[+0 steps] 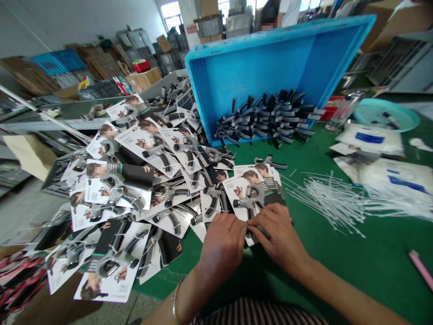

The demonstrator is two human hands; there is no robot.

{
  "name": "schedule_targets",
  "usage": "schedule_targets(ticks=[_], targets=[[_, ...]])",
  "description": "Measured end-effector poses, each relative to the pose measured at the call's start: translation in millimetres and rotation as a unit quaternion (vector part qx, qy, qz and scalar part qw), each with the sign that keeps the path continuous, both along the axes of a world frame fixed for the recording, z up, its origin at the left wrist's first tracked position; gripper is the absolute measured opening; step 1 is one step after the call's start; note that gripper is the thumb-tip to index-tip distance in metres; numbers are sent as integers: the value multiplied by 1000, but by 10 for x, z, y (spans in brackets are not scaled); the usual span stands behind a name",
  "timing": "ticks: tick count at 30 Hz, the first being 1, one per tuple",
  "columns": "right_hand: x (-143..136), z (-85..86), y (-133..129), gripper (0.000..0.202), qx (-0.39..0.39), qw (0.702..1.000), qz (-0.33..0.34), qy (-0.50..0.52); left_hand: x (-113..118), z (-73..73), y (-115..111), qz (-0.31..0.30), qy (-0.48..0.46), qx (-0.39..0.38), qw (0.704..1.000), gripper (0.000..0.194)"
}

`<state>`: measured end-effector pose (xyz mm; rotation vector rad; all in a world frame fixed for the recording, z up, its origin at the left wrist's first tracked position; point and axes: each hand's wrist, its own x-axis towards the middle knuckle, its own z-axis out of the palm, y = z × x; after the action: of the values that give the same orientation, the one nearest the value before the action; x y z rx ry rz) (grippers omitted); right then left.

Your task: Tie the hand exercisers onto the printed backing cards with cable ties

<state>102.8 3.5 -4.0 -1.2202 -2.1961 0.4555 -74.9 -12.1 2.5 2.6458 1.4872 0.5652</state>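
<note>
A grey and black hand grip strengthener (255,196) lies on a printed white card (233,187) at the table's front, over other cards. My left hand (223,241) is closed at the card's lower left edge, with a bracelet on the wrist. My right hand (279,232) covers the card's lower right, thumb and index finger pinched against the left fingertips by the grip's handles. What the two pinches hold is too small and hidden to tell. To the right lies a loose pile of white cable ties (331,201).
Carded hand grips (118,185) heap up on the left, overhanging the table edge. A tilted blue crate (257,67) holds loose hand grips (267,117) behind. Bags of cable ties (395,180), a turquoise basin (402,113) and a pink stick (421,268) are at right. A person stands beyond.
</note>
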Motion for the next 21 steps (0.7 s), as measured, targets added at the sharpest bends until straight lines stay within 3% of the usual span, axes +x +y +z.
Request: schedule_targets(ticks=[4, 11, 17, 21], targets=[[-41, -7, -21, 10, -7, 1000, 5, -9, -33, 36, -42, -1, -42, -13, 999, 16], [-7, -75, -19, 4, -24, 999, 5, 20, -112, 106, -33, 14, -281, -90, 955, 16], [-12, -122, 20, 9, -26, 997, 34, 60, -44, 15, -31, -12, -307, -107, 946, 7], [4, -123, 38, 8, -50, 997, 45, 46, -25, -156, -87, 21, -285, -88, 954, 28]])
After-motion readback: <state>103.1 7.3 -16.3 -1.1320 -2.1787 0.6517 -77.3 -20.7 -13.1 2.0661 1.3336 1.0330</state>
